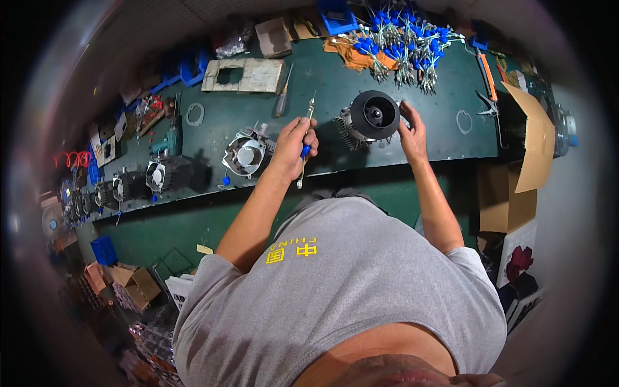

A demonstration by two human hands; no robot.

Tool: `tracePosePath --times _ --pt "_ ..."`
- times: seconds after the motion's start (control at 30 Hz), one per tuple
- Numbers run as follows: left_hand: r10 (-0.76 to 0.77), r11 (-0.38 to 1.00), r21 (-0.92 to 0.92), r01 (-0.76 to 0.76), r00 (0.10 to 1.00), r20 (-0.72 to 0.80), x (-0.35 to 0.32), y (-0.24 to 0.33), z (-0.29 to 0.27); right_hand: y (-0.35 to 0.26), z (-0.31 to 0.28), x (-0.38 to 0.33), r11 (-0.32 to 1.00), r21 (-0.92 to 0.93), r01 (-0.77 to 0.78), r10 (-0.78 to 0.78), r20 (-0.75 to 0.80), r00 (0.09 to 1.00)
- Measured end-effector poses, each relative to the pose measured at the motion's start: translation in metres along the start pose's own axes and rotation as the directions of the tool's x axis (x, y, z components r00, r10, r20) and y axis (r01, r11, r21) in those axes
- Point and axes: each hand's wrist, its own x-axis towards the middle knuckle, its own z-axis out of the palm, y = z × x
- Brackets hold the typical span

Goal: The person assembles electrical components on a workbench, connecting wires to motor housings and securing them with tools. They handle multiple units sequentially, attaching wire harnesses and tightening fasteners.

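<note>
My left hand (296, 146) is closed round a slim metal-tipped electrode lead (311, 111); its blue part shows at the palm and its lower end hangs below the fist. Just to the right, a finned metal blower unit (349, 130) stands on the bench, topped by a round black fan wheel (374, 115). My right hand (414, 133) is at this unit's right side, thumb and fingers curved about its edge; part of the contact is hidden. Left of my left hand sits an open metal housing (245, 155) with a round light centre and a blue piece below.
A pile of blue-capped leads (406, 48) lies partly on an orange cloth at the back. A screwdriver (282, 97) lies beside a pale block with a cut-out (244, 75). More housings (155, 175) and a power drill (173, 138) are leftward. A cardboard box (532, 132) stands right.
</note>
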Motion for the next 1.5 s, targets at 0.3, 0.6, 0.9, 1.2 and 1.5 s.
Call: tracePosePath --times 0.3,0.6,0.9,1.2,1.5 --pt "-0.095 0.989 0.127 0.076 0.984 0.148 -0.01 0.021 -0.006 -0.054 0.037 -0.094 0.993 -0.049 -0.11 0.117 0.165 0.979" --pt "-0.378 0.886 0.389 0.253 0.881 0.286 -0.029 0.031 -0.023 -0.137 0.111 -0.07 0.869 0.336 -0.363 0.196 0.439 0.877" --pt "-0.15 0.928 0.372 0.033 0.946 0.288 -0.026 0.01 -0.029 -0.111 0.122 -0.069 0.841 0.318 -0.439 0.267 0.461 0.846" --pt "-0.07 0.917 0.398 -0.043 0.962 0.265 -0.019 -0.002 -0.029 -0.101 0.123 -0.071 0.843 0.319 -0.434 0.254 0.475 0.842" --pt "0.069 0.887 0.429 -0.17 0.968 0.242 -0.021 -0.005 -0.023 -0.098 0.129 -0.075 0.847 0.365 -0.386 0.202 0.451 0.869"
